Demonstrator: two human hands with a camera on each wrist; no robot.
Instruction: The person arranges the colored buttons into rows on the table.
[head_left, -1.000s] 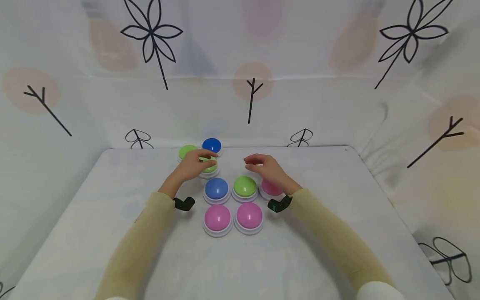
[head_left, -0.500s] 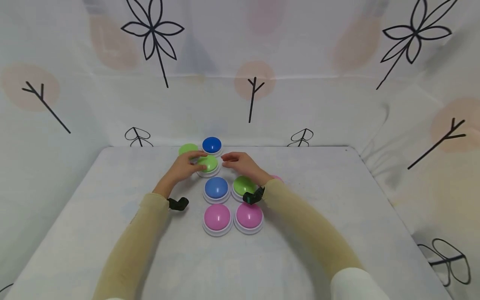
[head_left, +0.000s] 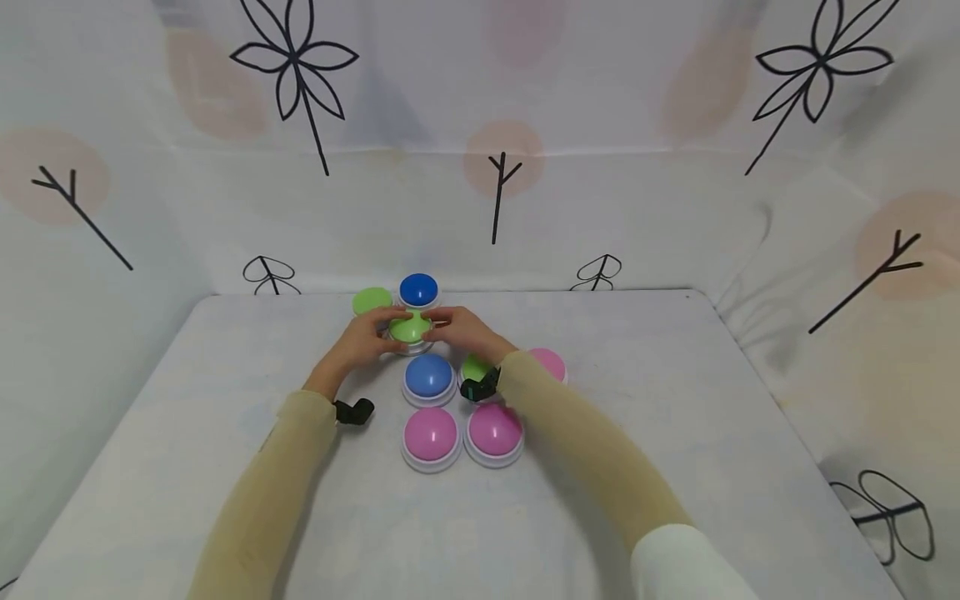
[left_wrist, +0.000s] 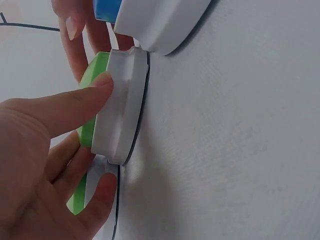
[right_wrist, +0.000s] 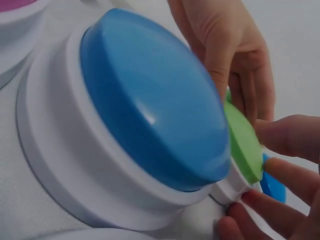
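Note:
Both hands are at a green push button with a domed top and white round base, sitting on the white table. My left hand grips it from the left; in the left wrist view the thumb lies against its green edge and white base. My right hand holds the opposite side, and the right wrist view shows its fingers at the green rim. Just behind are a dark blue button and another green button, partly hidden by the left hand. A lighter blue button stands just in front.
Two pink buttons sit side by side nearer the front. My right wrist and sleeve partly cover a third green button and a pink one. A patterned cloth wall rises behind the table.
My right hand has moved left from above the right-hand buttons to the green button. My left hand has shifted slightly left and lowered onto the same button's side.

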